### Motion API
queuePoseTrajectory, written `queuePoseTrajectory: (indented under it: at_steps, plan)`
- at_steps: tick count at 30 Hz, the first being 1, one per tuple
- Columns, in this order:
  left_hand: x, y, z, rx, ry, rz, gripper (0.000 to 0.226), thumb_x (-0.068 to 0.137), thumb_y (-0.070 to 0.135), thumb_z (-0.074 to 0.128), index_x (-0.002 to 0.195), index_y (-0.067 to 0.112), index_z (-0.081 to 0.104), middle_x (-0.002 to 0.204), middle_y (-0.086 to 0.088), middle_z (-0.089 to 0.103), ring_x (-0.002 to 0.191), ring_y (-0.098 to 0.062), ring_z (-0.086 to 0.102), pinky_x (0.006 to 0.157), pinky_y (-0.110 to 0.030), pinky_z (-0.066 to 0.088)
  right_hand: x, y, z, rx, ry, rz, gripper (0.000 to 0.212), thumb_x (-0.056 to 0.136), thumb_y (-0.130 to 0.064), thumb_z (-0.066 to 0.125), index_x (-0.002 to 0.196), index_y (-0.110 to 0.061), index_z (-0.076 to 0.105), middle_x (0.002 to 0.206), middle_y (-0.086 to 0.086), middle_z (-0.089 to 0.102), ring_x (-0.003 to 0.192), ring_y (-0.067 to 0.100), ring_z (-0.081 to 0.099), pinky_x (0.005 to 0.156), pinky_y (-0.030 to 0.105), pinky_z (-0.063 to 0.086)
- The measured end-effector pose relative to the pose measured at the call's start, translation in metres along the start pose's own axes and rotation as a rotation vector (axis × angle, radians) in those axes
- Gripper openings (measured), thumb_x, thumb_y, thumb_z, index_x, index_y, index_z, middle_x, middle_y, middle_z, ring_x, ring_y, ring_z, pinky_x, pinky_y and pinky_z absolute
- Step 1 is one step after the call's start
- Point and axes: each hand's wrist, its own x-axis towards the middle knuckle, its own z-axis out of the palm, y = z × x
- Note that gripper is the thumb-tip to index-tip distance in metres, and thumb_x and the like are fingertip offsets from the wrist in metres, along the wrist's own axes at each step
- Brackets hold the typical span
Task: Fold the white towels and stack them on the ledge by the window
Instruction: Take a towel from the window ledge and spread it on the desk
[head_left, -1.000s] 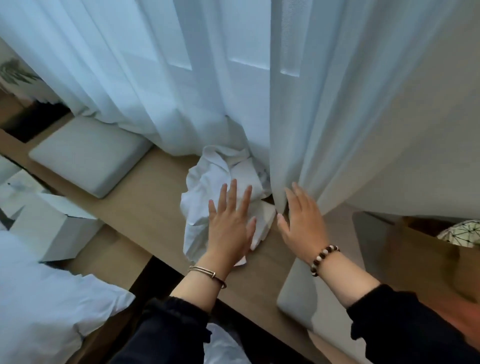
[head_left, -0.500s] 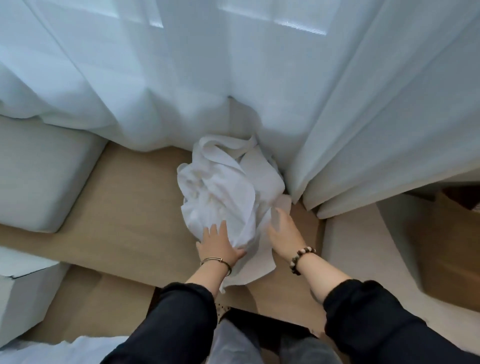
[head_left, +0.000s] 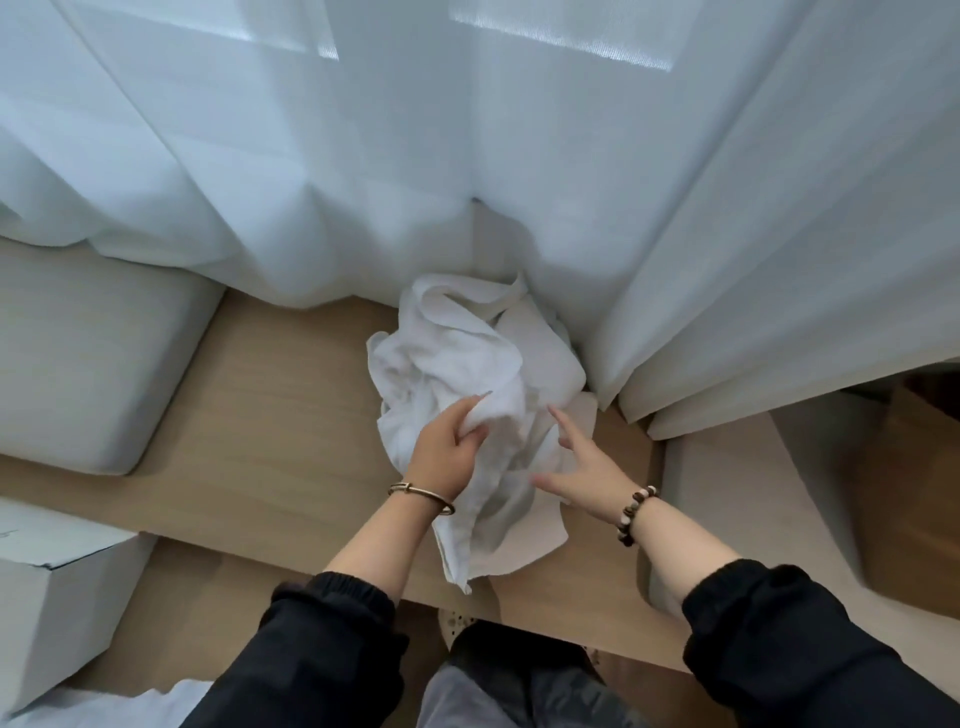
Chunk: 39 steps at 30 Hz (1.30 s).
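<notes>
a second ago my left hand (head_left: 447, 449) lay flat on the crumpled towels (head_left: 467, 364) and my right hand (head_left: 584, 465) was at the curtain (head_left: 675, 260); now the left grips a bunched fold of towel and the right is off the curtain, fingers spread wide over the heap. towels still a messy pile on the wooden ledge (head_left: 270, 395) against the curtain, so i'm likely just pulling the first one free, nothing folded yet.
</notes>
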Motion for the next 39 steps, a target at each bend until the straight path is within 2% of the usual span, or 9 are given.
queuePoseTrajectory:
  at_steps: [5,10,13,20,26,31,33,36,39]
  plan:
    - [0.002,0.033,-0.026,-0.098,-0.063,0.028,0.009,0.090,-0.005,0.050,0.085,-0.011,0.052,0.072,-0.011,0.045,0.068,-0.017,0.041,0.062,-0.025,0.034,0.017,-0.043,0.010,-0.059,-0.023,-0.158,0.100,0.074,-0.026,0.079,0.148,-0.038,0.012,0.154,-0.009,0.014,0.140,0.010,0.018,0.112,0.035,0.029]
    - [0.003,0.036,-0.042,-0.108,0.003,0.043,0.013,0.087,-0.003,0.058,0.076,-0.009,0.053,0.066,-0.007,0.045,0.064,-0.014,0.041,0.060,-0.023,0.035,0.035,-0.067,0.021,-0.055,0.075,-0.266,0.009,0.082,-0.015,0.069,0.086,-0.007,0.068,0.098,-0.009,0.056,0.092,0.000,0.049,0.080,0.024,0.037]
    - [0.009,0.028,-0.046,-0.098,0.145,-0.019,0.010,0.079,0.003,0.070,0.083,0.008,0.062,0.079,0.004,0.061,0.076,-0.011,0.055,0.074,-0.028,0.044,0.038,-0.070,0.013,0.163,0.168,-0.178,0.015,0.085,-0.003,0.060,0.076,0.009,0.062,0.071,0.007,0.056,0.073,0.016,0.050,0.073,0.043,0.049]
    - [0.049,0.027,-0.036,0.139,-0.052,-0.027,0.107,0.064,0.021,0.085,0.148,0.022,0.019,0.140,0.008,0.038,0.129,-0.011,0.036,0.102,-0.023,0.033,0.015,-0.128,-0.034,0.696,0.119,-0.214,0.034,0.088,0.016,0.044,0.082,-0.003,0.072,0.079,0.011,0.072,0.077,0.020,0.069,0.066,0.029,0.056]
    - [0.091,0.056,-0.043,0.490,0.058,0.040,0.017,0.094,0.011,0.051,0.084,0.005,0.064,0.092,-0.017,0.062,0.104,-0.030,0.055,0.071,-0.028,0.029,-0.012,-0.167,-0.078,0.876,0.219,-0.280,0.023,0.090,0.011,0.045,0.085,0.004,0.066,0.079,0.015,0.069,0.074,0.026,0.067,0.065,0.032,0.057]
    - [0.100,0.090,-0.059,0.351,0.036,0.073,0.034,0.094,0.010,0.050,0.061,0.014,0.051,0.063,-0.005,0.050,0.065,-0.021,0.044,0.054,-0.028,0.028,-0.020,-0.159,-0.108,0.350,0.802,-0.316,0.014,0.081,0.013,0.046,0.078,0.001,0.054,0.066,0.005,0.048,0.067,0.019,0.046,0.062,0.028,0.048]
    - [0.101,0.107,-0.061,0.293,0.011,0.110,0.039,0.094,0.009,0.050,0.056,0.017,0.045,0.058,-0.001,0.045,0.066,-0.018,0.042,0.053,-0.027,0.029,-0.026,-0.156,-0.112,0.037,0.882,-0.346,0.047,0.083,0.006,0.045,0.119,-0.023,0.054,0.079,-0.007,0.056,0.066,0.012,0.050,0.058,0.013,0.039]
    - [0.097,0.131,-0.063,0.135,-0.001,0.117,0.035,0.093,0.009,0.053,0.058,0.014,0.055,0.053,0.008,0.043,0.062,-0.013,0.041,0.051,-0.022,0.032,-0.034,-0.149,-0.115,-0.318,0.664,-0.416,0.092,0.079,0.008,0.042,0.143,-0.050,0.011,0.152,-0.002,0.024,0.120,0.016,0.046,0.076,0.020,0.046]
    - [0.093,0.154,-0.066,0.000,-0.061,0.161,0.022,0.092,0.006,0.053,0.075,0.001,0.066,0.061,0.004,0.053,0.062,-0.009,0.046,0.057,-0.023,0.037,-0.037,-0.147,-0.110,-0.353,0.332,-0.436,0.098,0.078,-0.001,0.052,0.134,-0.063,0.001,0.155,-0.018,-0.014,0.144,0.009,0.002,0.100,0.021,0.027]
